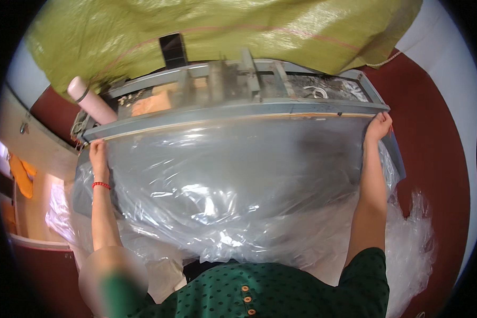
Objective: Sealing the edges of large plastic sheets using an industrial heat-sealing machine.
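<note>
A wide sheet of clear plastic film [212, 199] spreads over a grey work surface and falls in wrinkled folds toward my body. My left hand [98, 153], with a red bead bracelet at the wrist, is closed on the film at its far left corner. At the far right corner my right hand [378, 127] is closed the same way, fingertips bent down. The film's far edge lies taut between both hands, along a long grey metal bar [238, 110] with a pale strip at its front. What lies under the bunched film is hidden.
Behind the bar, a metal frame [281, 79] holds an orange piece [152, 103] and white scraps. A pink bottle [93, 100] leans at its left end. A dark phone-like slab [173, 50] stands against a yellow-green woven sheet [238, 32]. An open cabinet [37, 206] is at left.
</note>
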The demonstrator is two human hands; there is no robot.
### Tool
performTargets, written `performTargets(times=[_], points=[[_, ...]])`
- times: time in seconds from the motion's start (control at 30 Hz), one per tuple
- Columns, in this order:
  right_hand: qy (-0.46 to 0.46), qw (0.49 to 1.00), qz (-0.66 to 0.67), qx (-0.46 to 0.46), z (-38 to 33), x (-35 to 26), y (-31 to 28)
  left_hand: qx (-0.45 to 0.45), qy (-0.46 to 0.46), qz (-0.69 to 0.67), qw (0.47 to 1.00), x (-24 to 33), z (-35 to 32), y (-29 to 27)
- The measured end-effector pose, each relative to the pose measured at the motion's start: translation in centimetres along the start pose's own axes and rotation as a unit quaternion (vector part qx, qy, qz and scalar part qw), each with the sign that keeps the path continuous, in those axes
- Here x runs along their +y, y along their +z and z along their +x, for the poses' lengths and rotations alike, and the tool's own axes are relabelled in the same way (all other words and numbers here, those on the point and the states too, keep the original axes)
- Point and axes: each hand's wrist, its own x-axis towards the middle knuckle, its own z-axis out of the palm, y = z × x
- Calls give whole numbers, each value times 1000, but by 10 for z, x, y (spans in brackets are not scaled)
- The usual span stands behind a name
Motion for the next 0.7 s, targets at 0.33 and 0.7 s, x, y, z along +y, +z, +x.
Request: performTargets(times=[0.33,0.7], points=[[-324,772,303,-456,-240,-381,0,-90,77,-18,993,167,-104,-78],[79,756,170,-627,-231,-279,5,-412,-168,68,893,147,-192,-135]])
